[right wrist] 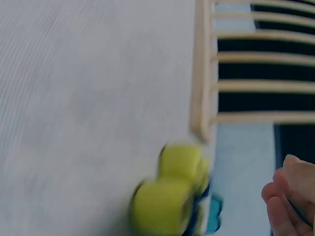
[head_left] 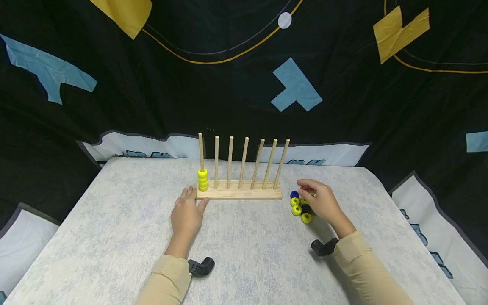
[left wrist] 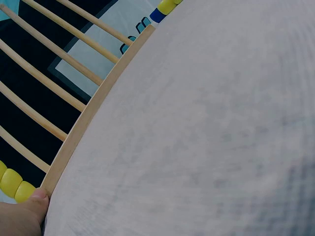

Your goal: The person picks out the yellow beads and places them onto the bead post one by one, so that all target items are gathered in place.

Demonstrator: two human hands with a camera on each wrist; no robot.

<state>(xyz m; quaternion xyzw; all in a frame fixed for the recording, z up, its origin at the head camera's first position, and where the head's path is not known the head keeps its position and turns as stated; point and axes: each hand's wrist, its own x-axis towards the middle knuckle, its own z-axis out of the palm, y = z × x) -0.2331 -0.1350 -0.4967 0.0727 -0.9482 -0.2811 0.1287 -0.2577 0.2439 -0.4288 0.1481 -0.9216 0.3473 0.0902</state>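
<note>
A wooden rack (head_left: 240, 194) with several upright pegs stands toward the back of the table; yellow beads (head_left: 203, 181) are stacked on its leftmost peg. My left hand (head_left: 187, 216) rests against the rack's left end, fingers beside it and the thumb (left wrist: 38, 196) touching the front corner. Over a cluster of loose yellow and dark blue beads (head_left: 296, 210), right of the rack, is my right hand (head_left: 320, 201). Its thumb and forefinger reach left, with no bead visible between them. In the right wrist view, its fingertips (right wrist: 291, 162) sit apart from the yellow beads (right wrist: 162, 206).
The pale mottled tabletop (head_left: 248, 254) extends in front of the rack and to both sides. Behind it hangs a black curtain (head_left: 228, 101) with blue and gold patches. Each wrist wears a black camera, such as the right one (head_left: 324, 247).
</note>
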